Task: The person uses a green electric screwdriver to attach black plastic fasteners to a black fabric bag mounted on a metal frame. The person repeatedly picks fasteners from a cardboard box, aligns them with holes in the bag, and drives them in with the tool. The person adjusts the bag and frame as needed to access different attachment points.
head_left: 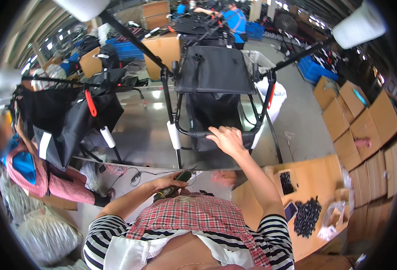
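In front of me stands a black stroller-like frame [168, 101] with a black fabric seat [214, 67] and white sleeves on its legs. My right hand [229, 140] is closed on the front bar [194, 133] of this frame, fingers over the top. Lower and to the left, close to my checked apron, my left hand [167, 182] grips a dark green hand tool [183, 176]. Part of that tool is hidden by the hand and apron, so its exact kind is unclear.
The frame stands on a shiny metal table [140, 121]. A second black frame with fabric [68, 119] is at left, beside a person in pink checked clothing [65, 180]. On the wooden table [252, 198] at right lie small black parts [307, 217] and a phone [290, 210]. Cardboard boxes [358, 130] stand beyond.
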`<act>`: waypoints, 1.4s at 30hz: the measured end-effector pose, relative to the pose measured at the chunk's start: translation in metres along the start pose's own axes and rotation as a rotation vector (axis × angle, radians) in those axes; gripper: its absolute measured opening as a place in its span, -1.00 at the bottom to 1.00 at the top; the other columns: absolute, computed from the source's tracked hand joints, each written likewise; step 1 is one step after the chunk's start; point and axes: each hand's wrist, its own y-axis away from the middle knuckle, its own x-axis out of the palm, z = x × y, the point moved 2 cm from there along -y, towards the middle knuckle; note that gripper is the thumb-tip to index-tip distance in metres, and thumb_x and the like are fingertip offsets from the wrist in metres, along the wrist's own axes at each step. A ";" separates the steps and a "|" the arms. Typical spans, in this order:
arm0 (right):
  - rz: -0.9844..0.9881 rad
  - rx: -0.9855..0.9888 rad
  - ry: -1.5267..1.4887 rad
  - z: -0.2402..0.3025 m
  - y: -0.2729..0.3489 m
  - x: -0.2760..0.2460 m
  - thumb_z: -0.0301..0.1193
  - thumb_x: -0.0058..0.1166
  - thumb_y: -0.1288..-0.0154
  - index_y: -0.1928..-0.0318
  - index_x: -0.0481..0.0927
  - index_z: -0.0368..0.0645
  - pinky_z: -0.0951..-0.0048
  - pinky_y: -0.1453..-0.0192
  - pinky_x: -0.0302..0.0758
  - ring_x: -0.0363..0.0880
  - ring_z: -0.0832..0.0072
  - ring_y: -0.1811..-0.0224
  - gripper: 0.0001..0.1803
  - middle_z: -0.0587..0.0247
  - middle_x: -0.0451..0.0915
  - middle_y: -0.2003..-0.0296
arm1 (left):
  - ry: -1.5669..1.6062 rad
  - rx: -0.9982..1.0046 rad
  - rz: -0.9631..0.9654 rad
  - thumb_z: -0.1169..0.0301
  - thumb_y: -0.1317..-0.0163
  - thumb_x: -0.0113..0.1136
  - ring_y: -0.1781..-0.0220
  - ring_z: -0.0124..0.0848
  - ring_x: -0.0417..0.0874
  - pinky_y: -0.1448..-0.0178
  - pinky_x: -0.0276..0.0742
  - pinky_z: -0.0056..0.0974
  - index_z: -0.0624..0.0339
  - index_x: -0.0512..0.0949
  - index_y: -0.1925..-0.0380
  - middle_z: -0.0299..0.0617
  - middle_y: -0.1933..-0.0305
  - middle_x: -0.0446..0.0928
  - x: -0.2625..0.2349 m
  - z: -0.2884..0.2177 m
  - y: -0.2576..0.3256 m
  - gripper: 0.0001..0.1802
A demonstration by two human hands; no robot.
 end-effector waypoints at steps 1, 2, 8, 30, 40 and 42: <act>-0.060 -0.026 0.000 -0.003 0.003 -0.004 -0.05 0.21 -0.28 0.11 0.68 0.06 0.24 0.22 0.54 0.68 0.27 0.32 -0.68 0.24 0.63 0.41 | 0.011 -0.033 -0.011 0.26 -0.24 0.40 0.24 -0.49 0.63 0.21 0.59 -0.40 0.13 0.18 -0.45 -0.17 0.05 0.56 0.000 0.001 -0.008 -0.15; -0.081 -0.049 0.000 -0.010 0.007 -0.005 -0.06 0.21 -0.29 0.13 0.69 0.05 0.25 0.23 0.53 0.66 0.27 0.34 -0.70 0.25 0.60 0.42 | 0.083 -0.057 -0.036 0.29 -0.23 0.40 0.33 -0.50 0.62 0.27 0.62 -0.39 0.10 0.23 -0.41 -0.15 0.10 0.59 0.011 -0.006 -0.008 -0.20; -0.250 -0.127 -0.044 -0.048 0.016 0.003 0.07 0.22 -0.23 0.52 0.63 0.02 0.28 0.30 0.56 0.66 0.26 0.48 -0.57 0.31 0.56 0.62 | 0.360 -0.238 -0.069 0.35 -0.25 0.34 0.36 -0.39 0.66 0.31 0.70 -0.26 0.05 0.29 -0.33 -0.09 0.08 0.60 0.043 0.001 -0.028 -0.33; 0.174 0.735 0.112 -0.198 0.351 -0.108 -0.48 0.38 -0.04 0.32 0.70 -0.09 0.11 -0.27 0.47 0.40 0.14 -0.32 -0.84 0.19 0.46 -0.25 | 0.341 -0.413 0.016 0.35 -0.25 0.30 0.43 -0.46 0.58 0.37 0.51 -0.37 -0.01 0.21 -0.50 -0.27 0.30 0.51 0.126 -0.023 -0.083 -0.18; 0.367 0.550 0.184 -0.173 0.332 -0.116 -0.53 0.38 0.06 0.30 0.67 -0.08 0.03 -0.44 0.34 0.23 0.08 -0.45 -0.76 0.07 0.32 -0.37 | 0.312 -0.413 -0.044 0.35 -0.25 0.31 0.45 -0.45 0.57 0.38 0.52 -0.36 0.03 0.22 -0.50 -0.26 0.32 0.49 0.129 -0.021 -0.085 -0.19; 0.410 0.553 0.143 -0.175 0.333 -0.112 -0.54 0.38 0.06 0.33 0.65 -0.09 0.01 -0.45 0.30 0.18 0.09 -0.48 -0.77 0.07 0.28 -0.39 | 0.311 -0.420 -0.058 0.36 -0.25 0.30 0.45 -0.45 0.57 0.38 0.53 -0.36 0.04 0.22 -0.49 -0.26 0.31 0.49 0.129 -0.020 -0.086 -0.20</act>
